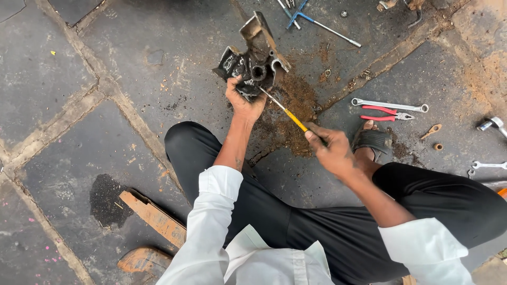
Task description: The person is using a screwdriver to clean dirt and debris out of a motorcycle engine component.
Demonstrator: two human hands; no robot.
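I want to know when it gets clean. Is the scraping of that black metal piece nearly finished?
Partly. Rusty brown crumbs already lie on the stone floor under it, so some dirt is out. The left hand holds the black metal part while the right hand pokes the yellow-handled screwdriver into its hole. The part looks greasy all over.

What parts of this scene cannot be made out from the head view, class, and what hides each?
- Screwdriver tip: buried inside the black metal part.
- Screwdriver handle end: covered by the right hand.
- Left hand fingers: wrapped behind the part.
- Tools at the right edge: cut off by the frame.
- Small bits near the top: too small to identify.
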